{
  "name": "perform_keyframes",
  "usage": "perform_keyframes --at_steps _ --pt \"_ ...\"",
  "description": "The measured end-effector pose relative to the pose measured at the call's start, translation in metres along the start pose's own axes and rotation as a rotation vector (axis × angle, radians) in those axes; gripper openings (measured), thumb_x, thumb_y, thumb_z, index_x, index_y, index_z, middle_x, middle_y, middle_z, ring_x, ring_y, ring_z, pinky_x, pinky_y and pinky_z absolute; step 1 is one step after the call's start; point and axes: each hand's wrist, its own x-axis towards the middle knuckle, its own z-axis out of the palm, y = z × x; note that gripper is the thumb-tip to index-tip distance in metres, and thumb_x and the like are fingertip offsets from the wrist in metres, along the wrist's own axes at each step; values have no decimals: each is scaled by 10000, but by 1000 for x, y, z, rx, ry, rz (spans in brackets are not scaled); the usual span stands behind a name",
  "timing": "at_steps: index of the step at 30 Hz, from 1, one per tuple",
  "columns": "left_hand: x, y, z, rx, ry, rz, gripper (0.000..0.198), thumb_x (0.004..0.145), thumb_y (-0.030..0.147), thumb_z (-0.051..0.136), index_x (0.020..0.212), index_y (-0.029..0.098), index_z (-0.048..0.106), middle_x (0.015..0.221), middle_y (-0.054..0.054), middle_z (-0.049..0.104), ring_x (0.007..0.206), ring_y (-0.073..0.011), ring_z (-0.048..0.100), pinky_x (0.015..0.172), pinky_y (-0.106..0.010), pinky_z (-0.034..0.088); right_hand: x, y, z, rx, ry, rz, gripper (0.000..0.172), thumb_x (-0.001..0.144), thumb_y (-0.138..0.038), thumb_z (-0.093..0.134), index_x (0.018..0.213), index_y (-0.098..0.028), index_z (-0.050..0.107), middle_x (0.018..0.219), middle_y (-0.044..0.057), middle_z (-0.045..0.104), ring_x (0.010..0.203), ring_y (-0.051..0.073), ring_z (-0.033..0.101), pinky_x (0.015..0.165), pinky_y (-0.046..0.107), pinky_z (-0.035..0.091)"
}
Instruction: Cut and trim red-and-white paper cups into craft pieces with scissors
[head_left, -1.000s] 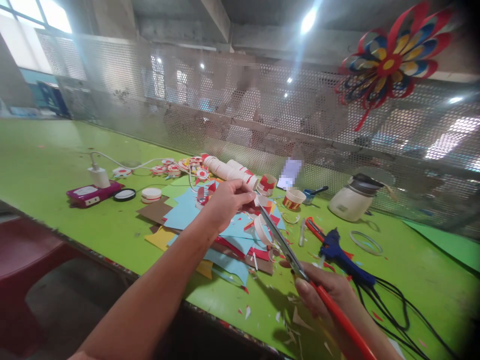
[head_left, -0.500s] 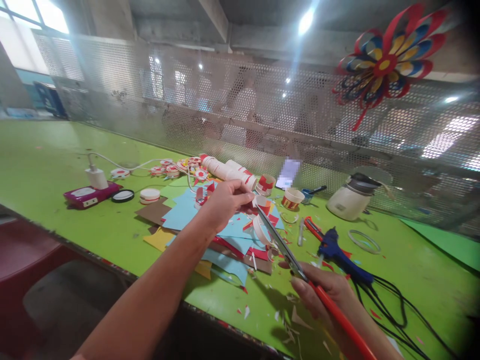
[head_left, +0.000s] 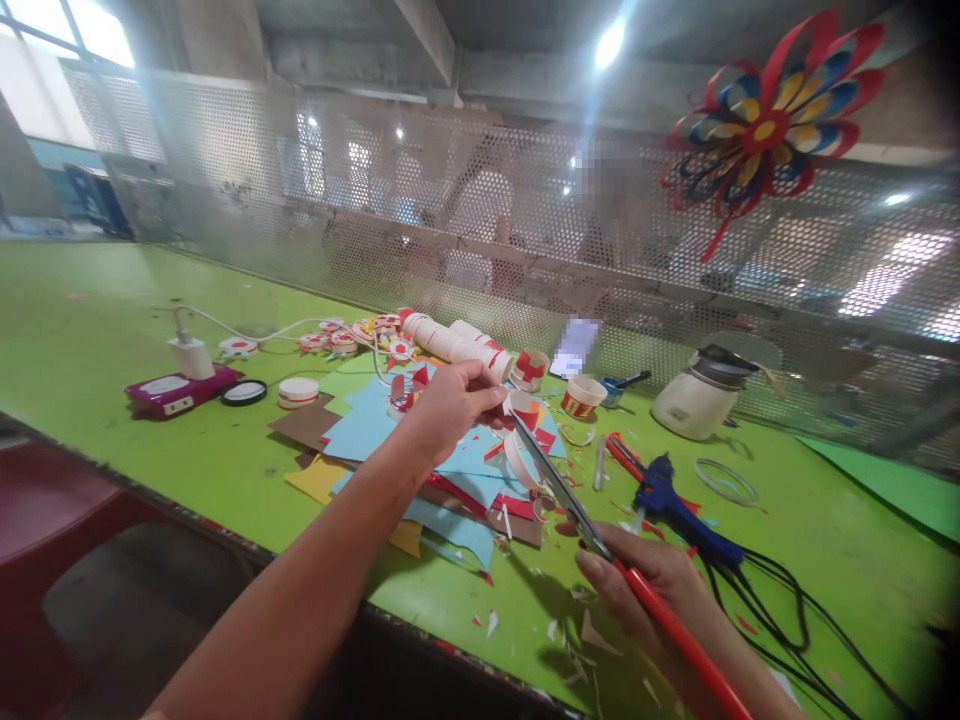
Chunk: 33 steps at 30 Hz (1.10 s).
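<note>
My right hand [head_left: 656,570] is closed around a pair of scissors [head_left: 553,478] with red handles, blades pointing up and to the left. Their tip meets a small red-and-white paper piece [head_left: 517,404], which my left hand [head_left: 456,408] pinches between thumb and fingers; its shape is partly hidden. Below the hands spreads a pile of coloured paper [head_left: 367,435], mostly light blue, with brown, yellow and red sheets. A white ring-shaped paper cup piece [head_left: 519,462] lies on it, just left of the blades.
A blue glue gun [head_left: 686,515] with a black cord lies right of the scissors, near a red-handled cutter [head_left: 624,455]. Behind stand stacked paper cups [head_left: 446,340], a phone [head_left: 575,347] and a white jug [head_left: 694,400]. At left are a purple power strip [head_left: 180,390] and black-rimmed disc [head_left: 244,392].
Both hands, the scissors and the paper piece keep nearly the same pose. The whole view has shifted very slightly.
</note>
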Motion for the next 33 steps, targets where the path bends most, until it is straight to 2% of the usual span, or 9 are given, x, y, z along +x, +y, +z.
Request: perform_keyframes --at_steps 5,8,10,12,15,18,23,29,33 --pt "1 -2 0 -23 22 -13 162 714 30 584 591 119 527 545 -9 569 451 -90 547 514 -241 472 1 -2 -3 7 -23 2 433 863 -481 431 933 -159 712 499 -29 449 441 114 401 423 222 326" --pt "4 -2 -3 -21 121 13 165 716 26 561 594 127 514 518 -2 560 463 -100 553 516 -241 470 -1 -3 -3 33 -119 -4 412 851 -464 456 957 -152 704 514 -30 453 460 110 392 434 216 331" --pt "6 -1 -4 -20 185 46 158 721 34 551 601 129 511 513 -6 567 477 -108 564 515 -236 462 -1 -3 -2 77 -213 -9 404 839 -475 468 904 -160 711 523 -31 460 466 106 387 436 209 330" --pt "7 -1 -4 -37 193 53 148 715 42 557 604 127 511 516 -8 567 491 -119 579 519 -239 461 0 -2 -2 99 -241 1 408 827 -488 474 878 -162 714 522 -29 468 465 106 388 431 208 322" --pt "5 -1 -2 -63 183 33 132 701 50 575 614 127 512 517 -1 556 503 -135 599 522 -247 462 2 -3 -4 81 -134 35 415 815 -486 481 899 -153 716 534 -19 499 469 114 412 438 217 327" --pt "4 -2 1 -65 173 37 120 705 65 580 629 129 513 523 -4 560 502 -133 598 526 -248 464 4 -6 -6 89 -50 85 423 826 -494 458 847 -158 714 522 -25 464 451 112 406 417 218 309" --pt "4 -5 0 -56 149 46 97 715 105 592 649 130 526 549 -16 583 527 -126 594 541 -248 473 3 -6 -3 150 -51 118 427 830 -500 444 868 -158 696 522 -44 382 454 114 401 436 232 292" --pt "3 -5 1 -56 132 46 99 711 122 607 660 132 523 562 -6 587 541 -118 594 537 -236 464 3 -6 1 167 -26 120 468 840 -530 419 848 -147 687 537 -42 383 471 114 390 459 244 289" --pt "1 -4 2 -59 112 59 104 709 130 613 663 135 520 567 -7 594 548 -113 590 537 -230 458 3 -8 0 188 -20 113 469 848 -523 414 908 -153 695 539 -40 398 472 119 413 460 245 308"
